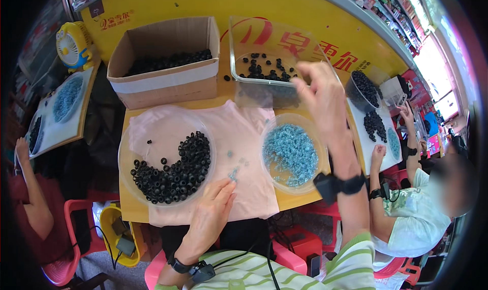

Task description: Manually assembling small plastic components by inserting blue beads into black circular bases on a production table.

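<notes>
My left hand [211,208] rests at the near edge of the pink cloth [249,122], fingers bunched together. Beside its fingertips lie several tiny light-blue pieces [233,174]; whether it pinches one is hidden. Left of it stands a round clear tray [124,142] of small black ring-shaped parts [178,175]. My right hand [323,94] is raised over the near right corner of a clear plastic bin [249,81], thumb and fingers apart, nothing visible between them. Black parts [274,71] are scattered in that bin. Below the hand, a round clear tub [269,175] holds many light-blue pieces [292,150].
An open cardboard box [168,84] with black parts stands at the back left, before a yellow panel [203,3]. At right a co-worker [412,214] sits at another table; another person's arm [35,203] shows at left. A yellow bin [109,229] is on the floor.
</notes>
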{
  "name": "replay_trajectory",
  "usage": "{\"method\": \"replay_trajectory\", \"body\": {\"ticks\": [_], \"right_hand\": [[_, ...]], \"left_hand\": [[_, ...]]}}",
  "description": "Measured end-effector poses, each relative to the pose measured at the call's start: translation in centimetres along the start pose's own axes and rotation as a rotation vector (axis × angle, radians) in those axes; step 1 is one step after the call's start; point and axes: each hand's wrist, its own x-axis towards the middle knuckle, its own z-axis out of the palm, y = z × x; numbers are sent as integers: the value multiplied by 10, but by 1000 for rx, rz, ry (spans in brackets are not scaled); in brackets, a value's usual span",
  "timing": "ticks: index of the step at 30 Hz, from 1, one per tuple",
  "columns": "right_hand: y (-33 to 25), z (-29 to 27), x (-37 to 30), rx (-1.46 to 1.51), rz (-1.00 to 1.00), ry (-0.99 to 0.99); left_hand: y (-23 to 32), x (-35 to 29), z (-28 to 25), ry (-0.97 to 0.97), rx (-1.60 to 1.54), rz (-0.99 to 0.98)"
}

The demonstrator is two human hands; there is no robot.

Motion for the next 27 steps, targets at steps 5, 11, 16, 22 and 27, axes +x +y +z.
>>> {"method": "replay_trajectory", "body": {"ticks": [5,11,16,22,27], "right_hand": [[-32,62,-93,80,-178,-488],[-36,128,-127,205,-131,-399],[-39,138,-122,178,-163,-411],[-56,95,-109,242,-120,-531],[-73,37,-143,638,-56,-569]], "left_hand": [[-10,3,12,-84,269,159],[-12,-7,16,-48,209,78],[-3,-11,19,-50,156,28],[3,-23,4,79,-20,-43],[-9,-35,2,151,-215,-137]]}}
